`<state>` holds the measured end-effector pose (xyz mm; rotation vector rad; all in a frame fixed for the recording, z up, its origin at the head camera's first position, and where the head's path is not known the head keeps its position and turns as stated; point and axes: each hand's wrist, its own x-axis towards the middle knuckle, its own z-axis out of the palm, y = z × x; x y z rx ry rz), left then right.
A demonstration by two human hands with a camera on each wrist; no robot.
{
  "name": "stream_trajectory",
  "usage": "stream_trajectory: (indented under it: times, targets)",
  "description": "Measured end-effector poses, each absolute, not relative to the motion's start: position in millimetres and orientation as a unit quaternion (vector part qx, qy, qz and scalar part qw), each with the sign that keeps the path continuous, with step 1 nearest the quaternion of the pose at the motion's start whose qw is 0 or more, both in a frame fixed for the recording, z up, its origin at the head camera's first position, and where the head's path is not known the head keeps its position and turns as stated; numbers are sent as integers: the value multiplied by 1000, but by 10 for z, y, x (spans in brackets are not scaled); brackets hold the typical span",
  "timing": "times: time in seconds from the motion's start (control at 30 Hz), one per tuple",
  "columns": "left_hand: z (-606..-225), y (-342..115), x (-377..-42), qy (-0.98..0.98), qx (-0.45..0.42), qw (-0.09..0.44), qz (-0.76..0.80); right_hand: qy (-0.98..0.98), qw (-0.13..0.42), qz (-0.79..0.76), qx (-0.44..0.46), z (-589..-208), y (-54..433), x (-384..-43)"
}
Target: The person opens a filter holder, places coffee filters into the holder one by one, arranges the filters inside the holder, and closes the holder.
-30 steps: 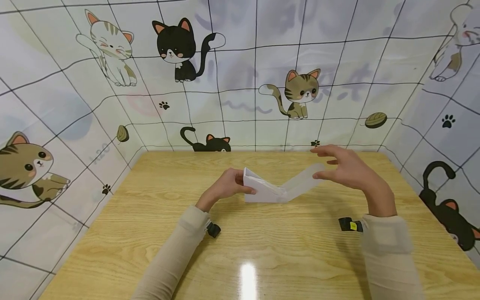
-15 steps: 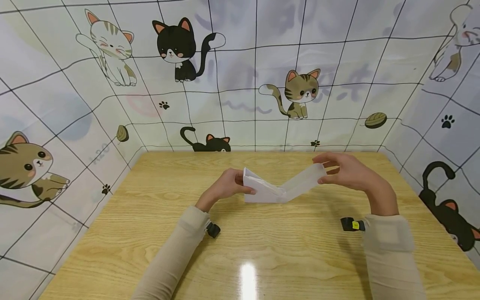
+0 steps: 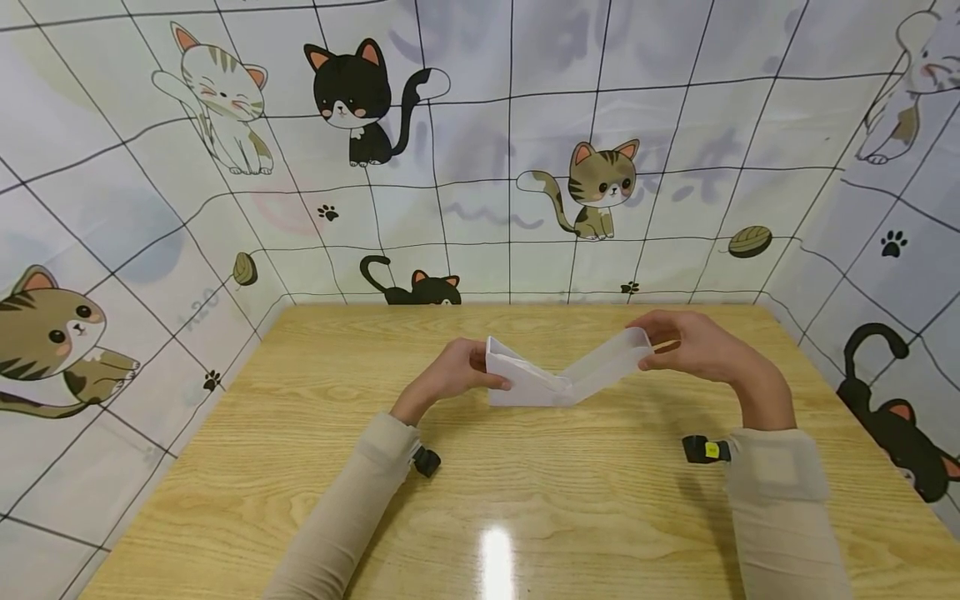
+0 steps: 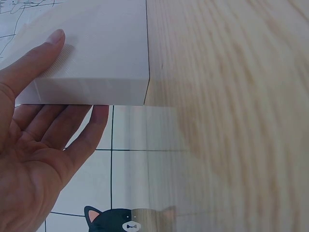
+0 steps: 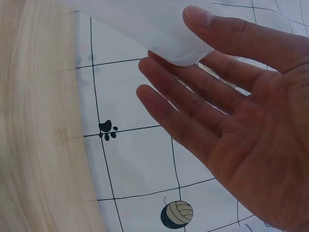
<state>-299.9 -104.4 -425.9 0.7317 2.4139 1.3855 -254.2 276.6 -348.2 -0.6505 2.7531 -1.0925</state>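
Observation:
A white box [image 3: 522, 385] stands on its long edge on the wooden table, with a translucent lid [image 3: 606, 364] swung out to the right, so the two form a wide V. My left hand [image 3: 455, 367] grips the box's left end. In the left wrist view, the thumb [image 4: 54, 41] lies on the box's broad white face and the fingers reach behind it. My right hand [image 3: 697, 343] holds the lid's raised far end between thumb and fingers. The right wrist view shows the thumb [image 5: 217, 24] over the lid's rounded corner [image 5: 181, 55], with fingertips behind it.
The wooden table [image 3: 480, 483] reaches back to a white grid-patterned sheet [image 3: 480, 200] printed with cartoon cats, which also rises at both sides. A small black wrist camera [image 3: 427, 461] sits at the left cuff, another black camera [image 3: 702, 449] at the right.
My right hand has moved slightly right and down, from over the lid's end to around its outer edge. The left hand and the box have stayed in place.

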Motion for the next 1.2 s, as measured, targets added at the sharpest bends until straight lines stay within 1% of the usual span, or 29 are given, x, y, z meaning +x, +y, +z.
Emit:
stream_trajectory:
  times: [0.53, 1.2]
  targets:
    - [-4261, -1049, -2999, 832, 248, 132, 478, 894, 56, -386, -219, -3583, 2828, -2607]
    - [-4276, -1051, -3008, 827, 256, 130, 483, 884, 56, -410, -219, -3578, 2801, -2625]
